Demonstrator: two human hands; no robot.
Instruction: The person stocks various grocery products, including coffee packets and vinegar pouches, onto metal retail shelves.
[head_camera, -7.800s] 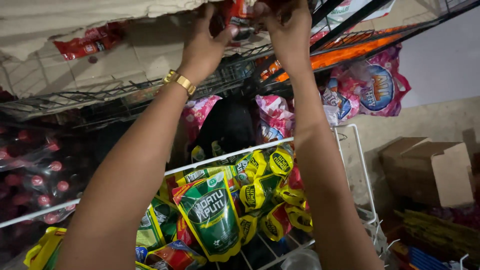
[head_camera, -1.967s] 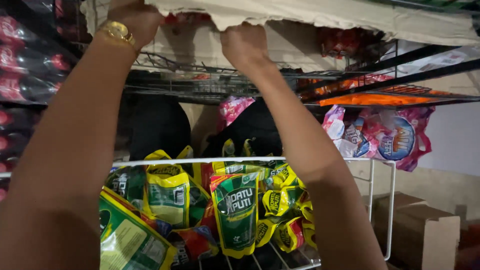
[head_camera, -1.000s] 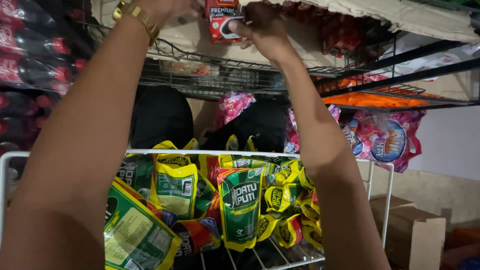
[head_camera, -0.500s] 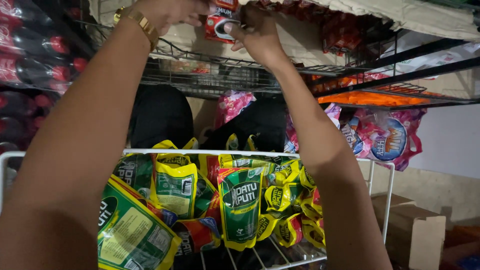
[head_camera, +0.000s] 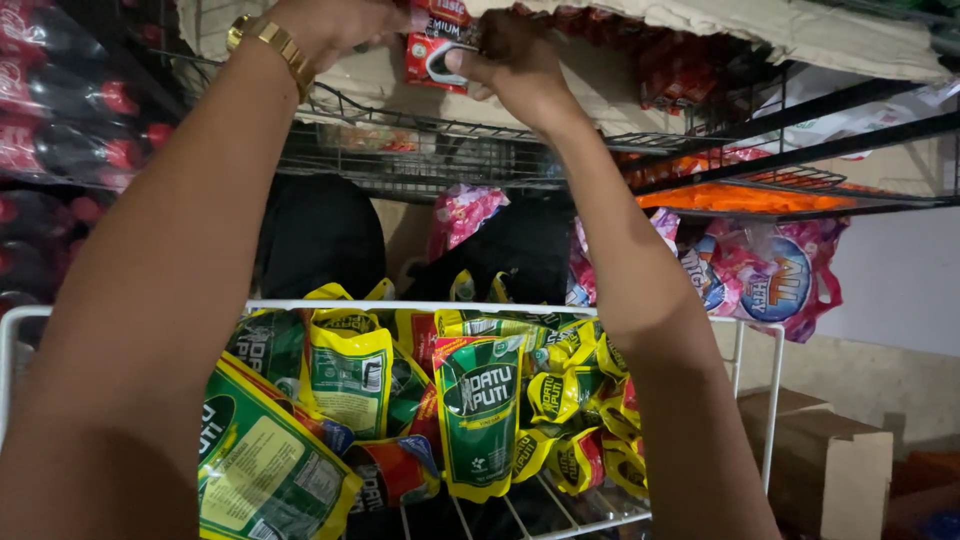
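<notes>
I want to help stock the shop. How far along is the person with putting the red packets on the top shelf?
Done: red packets already lie on the top wire shelf. In hand: the left hand and right hand hold one more red packet up there. Left: I can't tell how many remain. The green and yellow pouches sit in the white basket below.

red-and-white sachet pack | upright, partly hidden | top wire shelf, against cardboard

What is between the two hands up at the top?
A small red packet sits between the left hand and right hand; both hands pinch it, in front of the wire shelf. The head view shows this.
</notes>
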